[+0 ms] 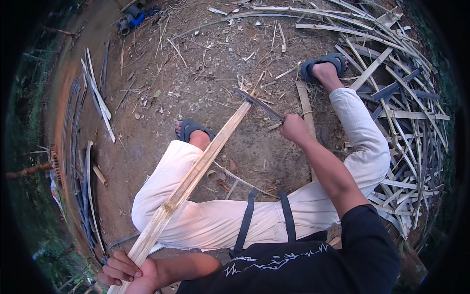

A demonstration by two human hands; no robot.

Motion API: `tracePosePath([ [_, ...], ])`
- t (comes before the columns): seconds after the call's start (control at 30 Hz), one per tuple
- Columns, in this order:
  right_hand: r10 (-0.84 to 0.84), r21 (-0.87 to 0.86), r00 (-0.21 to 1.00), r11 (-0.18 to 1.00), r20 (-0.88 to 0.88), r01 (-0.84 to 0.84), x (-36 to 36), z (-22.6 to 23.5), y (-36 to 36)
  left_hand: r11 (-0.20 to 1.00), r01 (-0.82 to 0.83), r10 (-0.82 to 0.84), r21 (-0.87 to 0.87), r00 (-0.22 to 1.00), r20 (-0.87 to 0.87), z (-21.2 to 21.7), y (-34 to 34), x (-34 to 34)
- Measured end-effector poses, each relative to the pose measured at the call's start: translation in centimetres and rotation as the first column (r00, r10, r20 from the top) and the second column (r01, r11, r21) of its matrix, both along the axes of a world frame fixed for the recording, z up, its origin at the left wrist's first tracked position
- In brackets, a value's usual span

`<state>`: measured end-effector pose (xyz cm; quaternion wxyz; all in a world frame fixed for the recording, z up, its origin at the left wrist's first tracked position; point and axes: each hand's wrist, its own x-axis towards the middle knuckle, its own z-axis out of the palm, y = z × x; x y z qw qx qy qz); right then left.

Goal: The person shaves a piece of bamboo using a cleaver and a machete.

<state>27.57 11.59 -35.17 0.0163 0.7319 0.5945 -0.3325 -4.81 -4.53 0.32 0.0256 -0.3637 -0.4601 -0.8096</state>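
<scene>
A long split bamboo strip (196,171) runs slantwise from the lower left up to the middle of the view, passing over my left thigh. My left hand (128,272) is closed around its near end. In my right hand (294,128) is a machete (265,106), gripped by its handle, which my fingers mostly hide. Its dark blade lies across the far tip of the bamboo and seems to touch it. A pale joint shows on the strip about halfway along my thigh.
A large tangled heap of bamboo strips (406,112) spreads along the right. Several longer strips (81,171) lie at the left, beside a short bamboo piece (100,175). Shavings litter the dirt ground (147,117). A blue object (138,18) sits at the far left. My sandalled feet flank the blade.
</scene>
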Motion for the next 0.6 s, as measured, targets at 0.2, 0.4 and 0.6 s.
tracePosePath([
  [0.2, -0.096, -0.081, 0.995, 0.992, 0.034, 0.099, 0.5, -3.3, 0.1, 0.936, 0.335, -0.339, 0.113, 0.941, 0.015, -0.1, 0.1, -1.0],
  [0.4, -0.119, -0.126, 0.992, 0.985, 0.034, 0.122, 1.0, -3.4, 1.2, 0.990, -0.132, 0.133, -0.047, 0.991, 0.008, 0.9, 1.5, 1.0],
  [0.6, -0.124, -0.088, 0.992, 0.988, 0.023, 0.125, -0.1, -2.6, 2.4, 0.772, 0.623, -0.624, 0.129, 0.781, -0.031, 1.3, 0.5, -1.0],
])
